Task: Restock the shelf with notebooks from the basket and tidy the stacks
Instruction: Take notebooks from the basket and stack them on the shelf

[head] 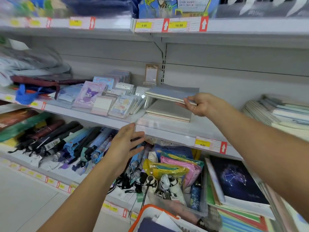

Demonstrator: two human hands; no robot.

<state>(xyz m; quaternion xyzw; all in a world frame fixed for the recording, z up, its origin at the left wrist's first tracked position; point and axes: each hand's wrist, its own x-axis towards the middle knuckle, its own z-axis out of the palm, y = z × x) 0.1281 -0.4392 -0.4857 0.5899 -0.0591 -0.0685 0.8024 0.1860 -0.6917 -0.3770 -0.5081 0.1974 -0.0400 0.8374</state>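
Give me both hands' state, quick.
Left hand: open, fingers straight, holding nothing.
Right hand: closed on the gray notebooks, held above the stack.

Two hands are showing: the right hand [199, 104] is gripping one stack of grey notebooks [172, 93], and the left hand [125, 144] is hanging open. One more grey stack [168, 111] is lying on the middle shelf [167, 129]. Three shelf levels are showing. One orange basket [150, 213] is sitting below. Three yellow price labels are reading clearly; others are blurring.
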